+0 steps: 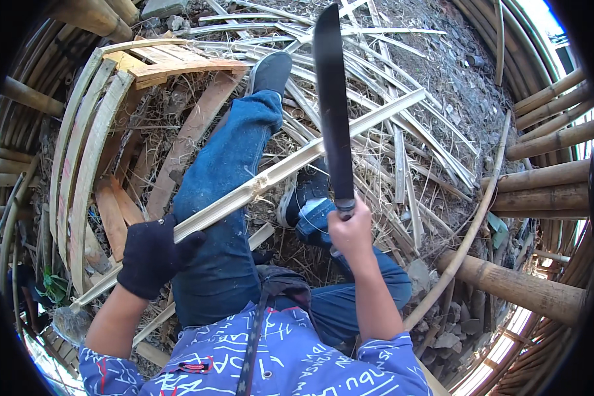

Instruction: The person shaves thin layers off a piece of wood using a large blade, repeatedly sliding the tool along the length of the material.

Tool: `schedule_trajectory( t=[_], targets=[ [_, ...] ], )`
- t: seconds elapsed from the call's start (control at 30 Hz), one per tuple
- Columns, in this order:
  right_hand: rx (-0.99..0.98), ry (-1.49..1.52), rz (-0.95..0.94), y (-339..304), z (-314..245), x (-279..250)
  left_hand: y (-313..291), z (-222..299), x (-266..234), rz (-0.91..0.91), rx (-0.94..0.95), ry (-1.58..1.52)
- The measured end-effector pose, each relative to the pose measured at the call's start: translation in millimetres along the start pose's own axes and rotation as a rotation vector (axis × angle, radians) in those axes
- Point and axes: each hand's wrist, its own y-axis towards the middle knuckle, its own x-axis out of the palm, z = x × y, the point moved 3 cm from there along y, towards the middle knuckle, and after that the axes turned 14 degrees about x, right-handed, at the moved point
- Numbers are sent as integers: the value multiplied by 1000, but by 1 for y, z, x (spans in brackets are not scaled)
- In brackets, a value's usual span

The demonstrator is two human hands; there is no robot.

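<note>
My left hand (153, 256), in a black glove, is closed around a long split bamboo strip (270, 177). The strip runs slantwise from the lower left, across my legs, up to the right. A rough node shows partway along it. My bare right hand (351, 228) grips the handle of a machete (333, 99), its broad dark blade pointing up and away from me. In this view the blade crosses in front of the strip; whether the two touch I cannot tell. The far end of the strip shows beyond the blade.
Several split bamboo strips (435, 145) lie scattered on the ground ahead. A wooden frame of planks (89, 165) stands at my left. Thick bamboo poles (521, 287) are at the right, with a thin curved pole (472, 231) and broken stones (445, 330) near them.
</note>
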Motion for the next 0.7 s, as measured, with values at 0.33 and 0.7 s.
schedule_trajectory(
  t=[0.33, 0.7],
  targets=[
    [-13, 35, -41, -7, -3, 14, 1, -3, 3, -15, -23, -32],
    [28, -55, -52, -15, -14, 3, 0, -4, 4, -34, -16, -48]
  ],
)
